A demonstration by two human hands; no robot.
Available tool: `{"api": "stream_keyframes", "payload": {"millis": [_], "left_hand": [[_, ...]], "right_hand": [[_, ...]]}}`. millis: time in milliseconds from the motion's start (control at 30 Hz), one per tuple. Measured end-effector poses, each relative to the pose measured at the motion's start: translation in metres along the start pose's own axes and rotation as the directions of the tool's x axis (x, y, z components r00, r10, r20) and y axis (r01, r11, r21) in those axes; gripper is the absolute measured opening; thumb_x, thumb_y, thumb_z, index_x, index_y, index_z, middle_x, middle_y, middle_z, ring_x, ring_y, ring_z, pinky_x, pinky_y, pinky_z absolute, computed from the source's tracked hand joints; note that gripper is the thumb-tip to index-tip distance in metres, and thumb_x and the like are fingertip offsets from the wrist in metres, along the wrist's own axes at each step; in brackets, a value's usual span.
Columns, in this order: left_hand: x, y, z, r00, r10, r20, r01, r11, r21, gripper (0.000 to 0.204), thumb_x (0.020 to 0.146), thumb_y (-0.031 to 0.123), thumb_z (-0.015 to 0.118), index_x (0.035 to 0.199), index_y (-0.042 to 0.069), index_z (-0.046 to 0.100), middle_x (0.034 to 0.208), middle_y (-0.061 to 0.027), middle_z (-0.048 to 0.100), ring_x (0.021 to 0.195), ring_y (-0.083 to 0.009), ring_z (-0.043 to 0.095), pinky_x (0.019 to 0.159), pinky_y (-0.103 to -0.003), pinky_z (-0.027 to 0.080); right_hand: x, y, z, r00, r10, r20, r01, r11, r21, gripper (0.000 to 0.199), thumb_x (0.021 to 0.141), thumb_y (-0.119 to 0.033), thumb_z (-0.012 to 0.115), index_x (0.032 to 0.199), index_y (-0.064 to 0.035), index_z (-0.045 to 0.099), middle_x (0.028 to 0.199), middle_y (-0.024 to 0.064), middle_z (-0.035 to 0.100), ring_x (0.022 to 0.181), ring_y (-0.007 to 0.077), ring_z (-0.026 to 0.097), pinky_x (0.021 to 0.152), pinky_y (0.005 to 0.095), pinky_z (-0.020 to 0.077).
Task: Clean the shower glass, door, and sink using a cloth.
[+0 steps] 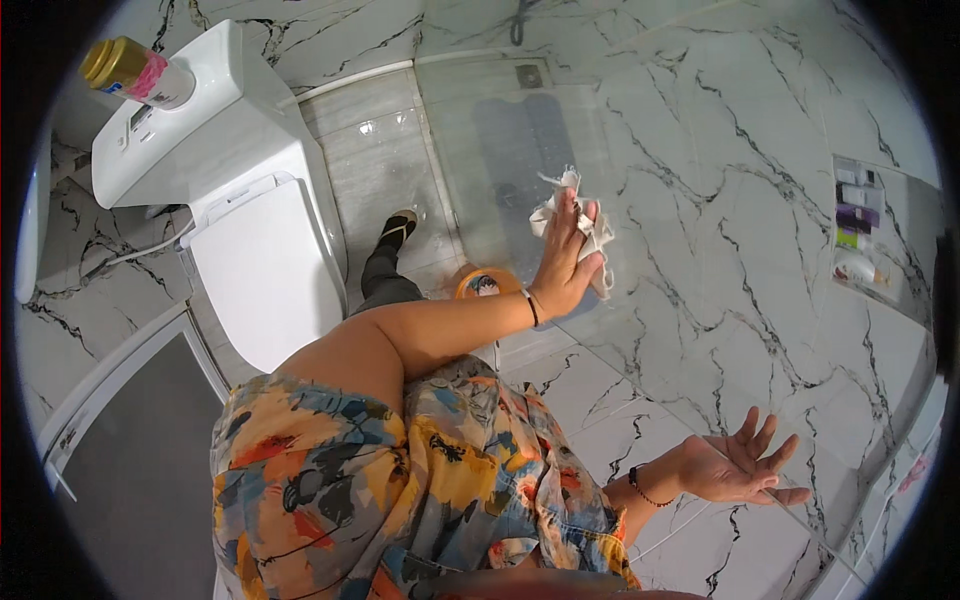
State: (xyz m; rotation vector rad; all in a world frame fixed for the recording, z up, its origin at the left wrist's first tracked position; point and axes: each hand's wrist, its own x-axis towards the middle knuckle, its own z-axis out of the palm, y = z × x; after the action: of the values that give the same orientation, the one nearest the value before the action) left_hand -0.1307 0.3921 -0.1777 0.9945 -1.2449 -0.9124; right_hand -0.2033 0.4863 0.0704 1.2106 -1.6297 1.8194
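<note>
My left hand [568,255] reaches forward at the middle, with a crumpled white cloth [597,232] under its palm and fingers. The cloth lies flat against a clear glass panel [520,215]; frayed edges stick out past my fingertips. At the lower right, my right hand [738,465] is palm up with its fingers spread and nothing visible in it. The panel's thin edge meets that hand near the thumb; I cannot tell whether the thumb presses on it. Each wrist has a dark bracelet.
A white toilet [265,265] stands at left, with a gold-capped spray can [140,72] on its tank. My foot in a black flip-flop [398,228] is beside it. An orange bucket [487,280] sits below my left wrist. Beyond the glass lies a grey mat [520,140]. A wall niche [862,225] holds several bottles.
</note>
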Motion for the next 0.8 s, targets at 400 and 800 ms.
{"api": "stream_keyframes", "payload": {"millis": [400,800], "left_hand": [[0.079,-0.083,0.0,0.737,-0.644,-0.204,0.516,0.732,-0.445,0.047,0.095,0.023,0.038,0.135,0.001,0.028,0.126,-0.0203,0.044,0.113,-0.0285,0.047,0.095,-0.035,0.037],[0.119,-0.132,-0.036,0.733,-0.679,-0.047,0.57,0.65,-0.502,0.052,0.093,0.036,0.032,0.136,0.007,0.027,0.123,-0.015,0.045,0.108,-0.0284,0.049,0.094,-0.036,0.038]], "right_hand": [[-0.002,0.002,0.003,1.0,0.006,0.01,-0.006,1.0,-0.011,0.056,0.094,-0.032,0.035,0.139,-0.0125,0.008,0.106,0.0198,0.057,0.077,0.0266,0.064,0.065,0.0399,0.0578],[0.002,-0.002,0.001,1.0,-0.006,0.0,0.006,1.0,-0.024,0.058,0.094,-0.035,0.038,0.138,-0.0099,0.009,0.103,0.0188,0.058,0.076,0.0254,0.063,0.063,0.0372,0.0581]]}}
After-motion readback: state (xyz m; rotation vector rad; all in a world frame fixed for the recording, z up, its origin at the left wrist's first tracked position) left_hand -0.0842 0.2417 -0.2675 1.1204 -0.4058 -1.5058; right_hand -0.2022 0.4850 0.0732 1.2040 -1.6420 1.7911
